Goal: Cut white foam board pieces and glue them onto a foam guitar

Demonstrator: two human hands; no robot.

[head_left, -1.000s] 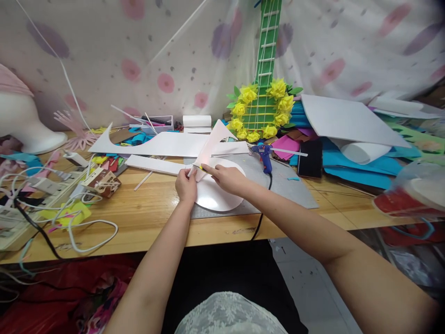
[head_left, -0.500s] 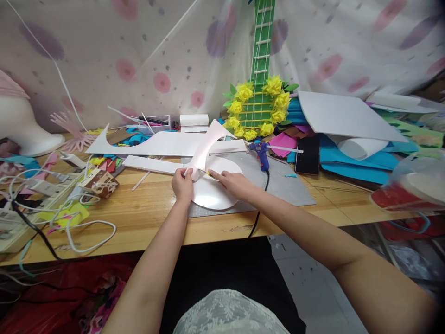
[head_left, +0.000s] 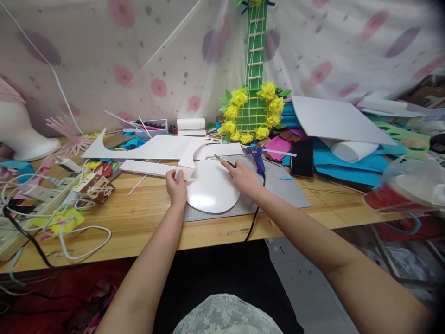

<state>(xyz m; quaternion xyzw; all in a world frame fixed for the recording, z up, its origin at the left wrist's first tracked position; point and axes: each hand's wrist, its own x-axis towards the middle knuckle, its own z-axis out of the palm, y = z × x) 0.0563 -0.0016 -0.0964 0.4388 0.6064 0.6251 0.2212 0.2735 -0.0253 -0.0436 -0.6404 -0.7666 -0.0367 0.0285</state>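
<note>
Between the fingers and thumb of my left hand [head_left: 177,186] is a curved offcut of white foam board [head_left: 188,157], at the left edge of a rounded white foam board piece [head_left: 212,188]. My right hand [head_left: 245,177] grips a utility knife [head_left: 224,161], its tip pointing up and left above the rounded piece's top edge. That piece lies flat on a grey cutting mat [head_left: 278,190]. Behind it is a white board strip [head_left: 224,150], and another strip [head_left: 148,168] extends to the left of my left hand.
A blue glue gun [head_left: 257,157] with a black cord lies right of my right hand, beside a black phone [head_left: 301,158]. A green paper guitar with yellow flowers [head_left: 255,111] stands behind. Cables and a power strip [head_left: 41,197] crowd the left; a plastic-covered tub [head_left: 399,195] sits right.
My left hand has drawn the curved offcut left, away from the rounded piece, whose top now shows. My right hand has lifted the knife up and back from the cut.
</note>
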